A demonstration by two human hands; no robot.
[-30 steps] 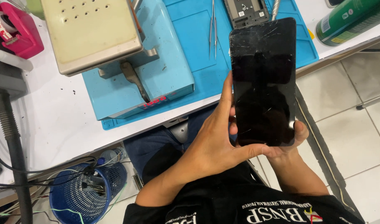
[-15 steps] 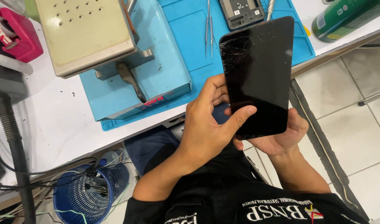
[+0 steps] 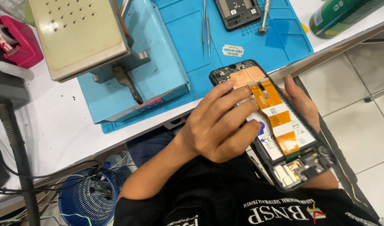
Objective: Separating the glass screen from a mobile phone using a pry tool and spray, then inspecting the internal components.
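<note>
The open phone [image 3: 280,129] is held over the lap, near the counter [image 3: 54,125] edge. It looks thin, light and easy to break, so hold its side edges. Left hand [image 3: 219,125] lies fingers spread on it; right hand [image 3: 301,102] grips its far side. A green can [image 3: 342,14], maybe spray, lies far right

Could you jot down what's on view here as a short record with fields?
Place: white workbench with a blue mat
Left hand: fingers spread over the opened phone
Right hand: cradles the phone's far edge
Phone: back off, orange ribbon cable showing
On mat: tweezers, razor blade, second phone frame
Left of mat: beige-topped machine
</note>
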